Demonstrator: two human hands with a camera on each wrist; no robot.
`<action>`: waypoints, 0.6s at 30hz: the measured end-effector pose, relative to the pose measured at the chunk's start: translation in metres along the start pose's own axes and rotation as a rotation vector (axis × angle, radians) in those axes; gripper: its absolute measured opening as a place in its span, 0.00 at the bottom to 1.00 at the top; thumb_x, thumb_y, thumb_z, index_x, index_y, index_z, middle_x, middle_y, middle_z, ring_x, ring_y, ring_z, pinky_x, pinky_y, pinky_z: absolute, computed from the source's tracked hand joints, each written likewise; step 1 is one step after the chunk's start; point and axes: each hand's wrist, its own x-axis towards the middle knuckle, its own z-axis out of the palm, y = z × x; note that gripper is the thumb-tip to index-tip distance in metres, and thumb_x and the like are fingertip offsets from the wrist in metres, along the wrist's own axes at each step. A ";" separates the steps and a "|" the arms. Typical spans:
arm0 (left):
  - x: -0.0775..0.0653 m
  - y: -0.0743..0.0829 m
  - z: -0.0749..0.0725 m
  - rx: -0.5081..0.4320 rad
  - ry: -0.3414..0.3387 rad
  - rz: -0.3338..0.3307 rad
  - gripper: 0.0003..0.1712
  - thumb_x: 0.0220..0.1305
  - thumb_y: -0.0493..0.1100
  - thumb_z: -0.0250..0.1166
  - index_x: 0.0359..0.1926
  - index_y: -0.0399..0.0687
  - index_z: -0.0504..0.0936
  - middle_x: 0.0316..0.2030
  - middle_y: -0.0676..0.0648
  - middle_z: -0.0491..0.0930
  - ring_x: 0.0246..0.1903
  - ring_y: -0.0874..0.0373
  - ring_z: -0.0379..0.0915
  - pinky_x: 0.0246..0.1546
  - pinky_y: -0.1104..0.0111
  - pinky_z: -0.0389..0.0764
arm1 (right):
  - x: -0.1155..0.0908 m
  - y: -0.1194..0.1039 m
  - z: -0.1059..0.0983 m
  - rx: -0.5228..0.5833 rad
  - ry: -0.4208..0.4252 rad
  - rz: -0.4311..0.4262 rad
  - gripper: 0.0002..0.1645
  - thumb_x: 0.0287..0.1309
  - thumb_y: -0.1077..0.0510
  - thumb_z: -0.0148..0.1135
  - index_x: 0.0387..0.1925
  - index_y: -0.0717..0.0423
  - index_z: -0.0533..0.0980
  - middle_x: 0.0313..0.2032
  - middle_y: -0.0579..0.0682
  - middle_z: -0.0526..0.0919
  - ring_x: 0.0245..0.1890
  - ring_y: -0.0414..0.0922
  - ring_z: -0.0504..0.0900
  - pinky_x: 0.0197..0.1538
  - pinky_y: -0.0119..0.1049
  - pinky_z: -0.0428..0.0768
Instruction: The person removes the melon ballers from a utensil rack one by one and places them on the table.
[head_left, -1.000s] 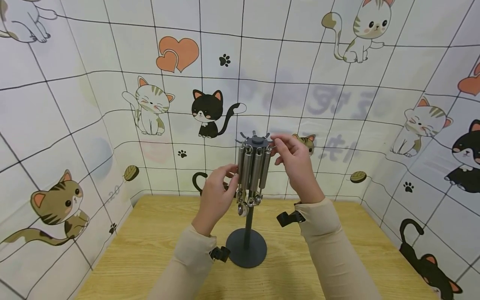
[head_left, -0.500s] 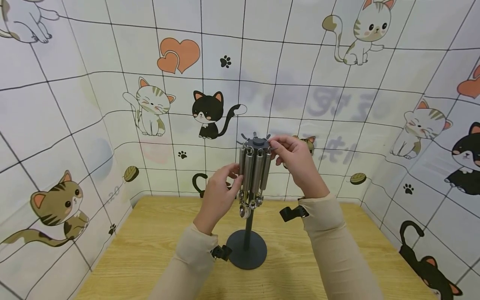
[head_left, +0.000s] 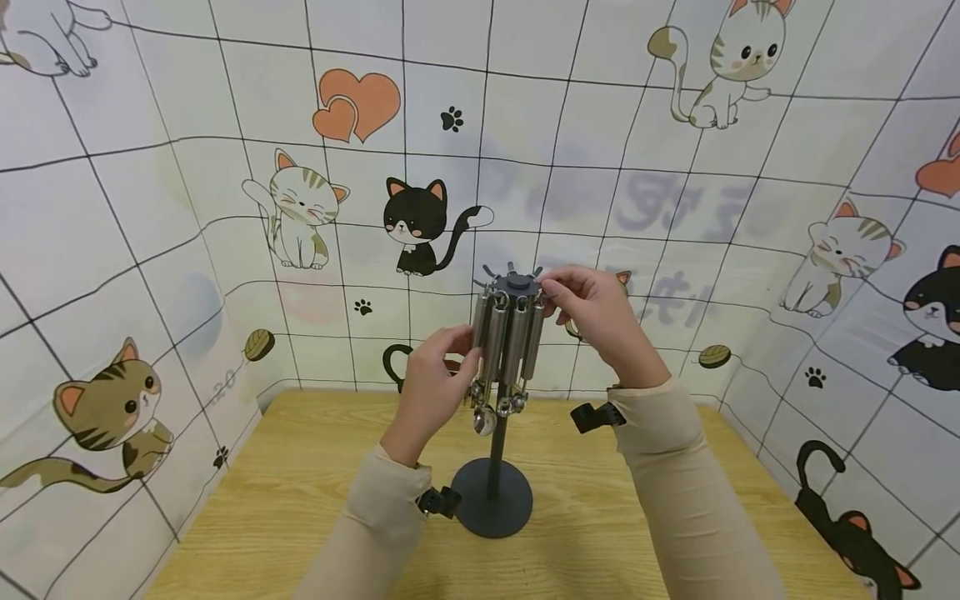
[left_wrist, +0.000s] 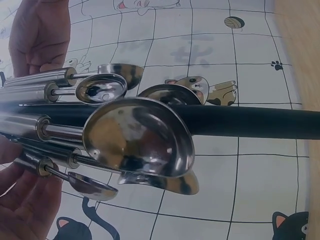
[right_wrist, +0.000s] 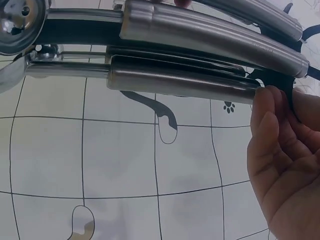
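1. Two hands on it: my L hand (head_left: 435, 375) pinches a silver tubular steel handle (left_wrist: 32, 162) b/w thumb and fingers, L side of the ring.
2. My R hand (head_left: 600, 317) is up at the dark grey disc-shaped head (head_left: 518, 283), thumb & fingertips pinching at its rim; can't tell if they've got a hook, a loop or both.
3. Location: the slim, round-based dark grey metal stand (head_left: 495, 521) is upright on the pale yellow wood-grain tabletop (head_left: 322, 500), w/ shiny silver steel utensils (head_left: 517, 342) hung round its head, bowls down.
4. Main risk IMO: tipping. Weight's up top, post's thin, so a hard sideways pull from either hand could rock the base.
5. Unhooking: if L lifts its handle too far, the loop could jump the hook & the utensil drop.
6. Tangling: a big rounded steel bowl (left_wrist: 140, 135) overlaps its neighbours in the L wrist view (touching? can't tell). Any twist could catch one on the next, esp. if the head turns.
7. Crowding: R fingers sit v. close to the hooks, so a careless withdrawal might knock a loop off.
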 end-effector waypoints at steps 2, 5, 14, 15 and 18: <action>0.000 0.000 -0.001 -0.027 -0.002 -0.014 0.18 0.70 0.36 0.64 0.59 0.38 0.81 0.45 0.45 0.85 0.45 0.55 0.83 0.39 0.67 0.85 | 0.001 -0.001 0.002 -0.002 0.002 -0.001 0.17 0.75 0.56 0.57 0.52 0.66 0.80 0.34 0.51 0.84 0.33 0.45 0.83 0.35 0.34 0.82; 0.000 0.001 -0.002 -0.054 -0.004 -0.023 0.19 0.70 0.36 0.64 0.60 0.38 0.81 0.47 0.44 0.86 0.46 0.54 0.84 0.40 0.66 0.86 | 0.000 -0.001 0.002 0.006 0.007 0.003 0.17 0.75 0.57 0.57 0.51 0.68 0.79 0.33 0.49 0.83 0.33 0.44 0.83 0.36 0.33 0.82; -0.001 -0.001 -0.005 -0.060 0.005 -0.005 0.24 0.70 0.37 0.66 0.66 0.42 0.78 0.47 0.47 0.86 0.45 0.57 0.83 0.35 0.68 0.86 | 0.000 0.002 0.003 0.038 0.012 0.012 0.17 0.75 0.56 0.57 0.51 0.67 0.79 0.32 0.49 0.83 0.34 0.47 0.83 0.36 0.34 0.82; -0.001 -0.001 -0.006 -0.058 0.007 0.002 0.24 0.70 0.37 0.66 0.65 0.41 0.78 0.47 0.46 0.86 0.45 0.56 0.83 0.34 0.68 0.86 | 0.000 0.002 0.003 0.042 0.013 0.009 0.17 0.75 0.56 0.56 0.51 0.68 0.79 0.31 0.49 0.83 0.34 0.47 0.83 0.36 0.34 0.82; 0.000 -0.001 -0.009 -0.058 0.018 0.016 0.23 0.69 0.37 0.66 0.64 0.41 0.79 0.46 0.46 0.86 0.44 0.56 0.84 0.33 0.69 0.86 | 0.000 0.004 0.004 0.055 0.015 0.002 0.17 0.75 0.56 0.57 0.51 0.67 0.79 0.31 0.48 0.83 0.33 0.47 0.83 0.36 0.34 0.82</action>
